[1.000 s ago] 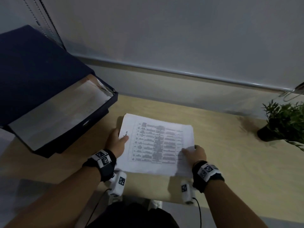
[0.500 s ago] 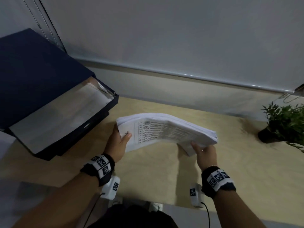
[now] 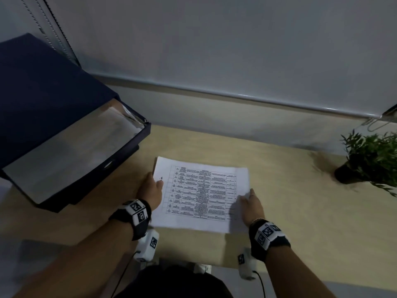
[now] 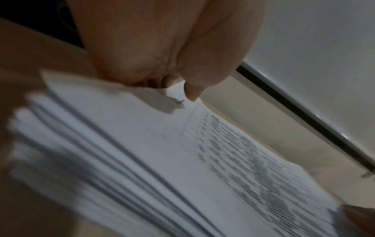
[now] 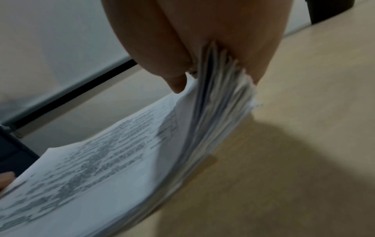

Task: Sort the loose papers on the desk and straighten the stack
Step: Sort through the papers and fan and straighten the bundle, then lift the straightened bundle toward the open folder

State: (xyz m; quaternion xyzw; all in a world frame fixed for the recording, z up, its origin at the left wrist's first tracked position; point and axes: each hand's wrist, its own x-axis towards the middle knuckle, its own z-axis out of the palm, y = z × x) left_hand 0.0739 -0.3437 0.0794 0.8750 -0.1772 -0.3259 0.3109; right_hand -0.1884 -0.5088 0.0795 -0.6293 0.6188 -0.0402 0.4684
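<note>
White printed paper stack (image 3: pixel 202 193) is lying back flat on the light wooden tabletop (image 3: pixel 300 203), no longer lifted edgewise. Left hand (image 3: pixel 150 190) and right hand (image 3: pixel 250 204) are still gripping its side edges.

One paper stack (image 3: pixel 202 194), one tray (image 3: pixel 120 166), one plant (image 3: pixel 371 158).

A light wooden desk (image 3: pixel 290 211) carries a dark blue paper tray (image 3: pixel 71 190) at its left, a small potted plant (image 3: pixel 369 162) at the right, and a stack of printed papers (image 3: pixel 199 194) near the front edge
</note>
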